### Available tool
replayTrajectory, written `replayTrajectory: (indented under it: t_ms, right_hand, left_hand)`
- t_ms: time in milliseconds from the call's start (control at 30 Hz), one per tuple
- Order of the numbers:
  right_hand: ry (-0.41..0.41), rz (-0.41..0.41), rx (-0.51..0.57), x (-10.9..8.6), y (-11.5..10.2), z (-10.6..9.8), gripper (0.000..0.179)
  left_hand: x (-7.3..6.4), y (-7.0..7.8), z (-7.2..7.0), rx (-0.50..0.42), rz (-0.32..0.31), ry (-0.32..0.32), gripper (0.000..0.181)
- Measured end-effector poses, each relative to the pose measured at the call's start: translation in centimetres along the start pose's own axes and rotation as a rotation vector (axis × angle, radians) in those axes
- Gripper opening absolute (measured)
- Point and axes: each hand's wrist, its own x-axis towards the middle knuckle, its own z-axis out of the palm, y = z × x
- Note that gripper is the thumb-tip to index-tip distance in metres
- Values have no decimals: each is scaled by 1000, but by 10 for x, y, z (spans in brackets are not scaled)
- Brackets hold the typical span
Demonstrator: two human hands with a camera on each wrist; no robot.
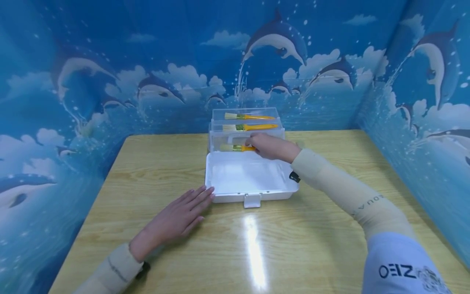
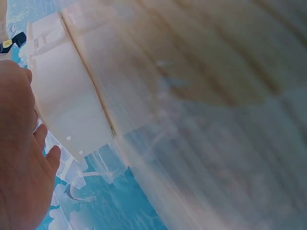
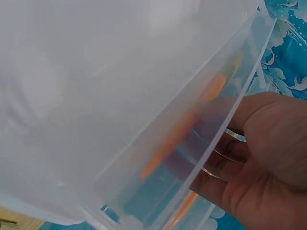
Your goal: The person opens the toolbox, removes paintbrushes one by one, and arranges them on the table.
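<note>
A white plastic toolbox (image 1: pixel 253 173) stands open on the table, with clear tiered trays at its back. My right hand (image 1: pixel 271 146) reaches into the lowest tray (image 1: pixel 216 141) and pinches the orange handle of a paintbrush (image 1: pixel 237 148). In the right wrist view this paintbrush (image 3: pixel 175 139) shows blurred through the tray's translucent wall, and the fingertips of the right hand (image 3: pixel 261 153) are partly veiled by it. My left hand (image 1: pixel 180 214) lies with straight fingers, its fingertips touching the box's front left corner. In the left wrist view the left hand (image 2: pixel 24 158) is beside the white box (image 2: pixel 72 91).
Two more paintbrushes lie above, one in the middle tray (image 1: pixel 249 127) and one in the top tray (image 1: pixel 249 116). A latch (image 1: pixel 252 200) hangs at the box's front. The wooden table (image 1: pixel 158 163) meets dolphin-printed curtains (image 1: pixel 176 49) at the back and sides.
</note>
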Motion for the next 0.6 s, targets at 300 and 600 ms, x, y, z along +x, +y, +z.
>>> replayTrajectory:
  t_ms: [300, 600]
  right_hand:
    - [-18, 22, 49, -1, 1, 3, 30]
    - [-26, 43, 68, -1, 2, 4, 31]
  left_hand:
    - [-1, -1, 2, 16, 13, 8, 63]
    - [-1, 0, 2, 17, 4, -3, 62]
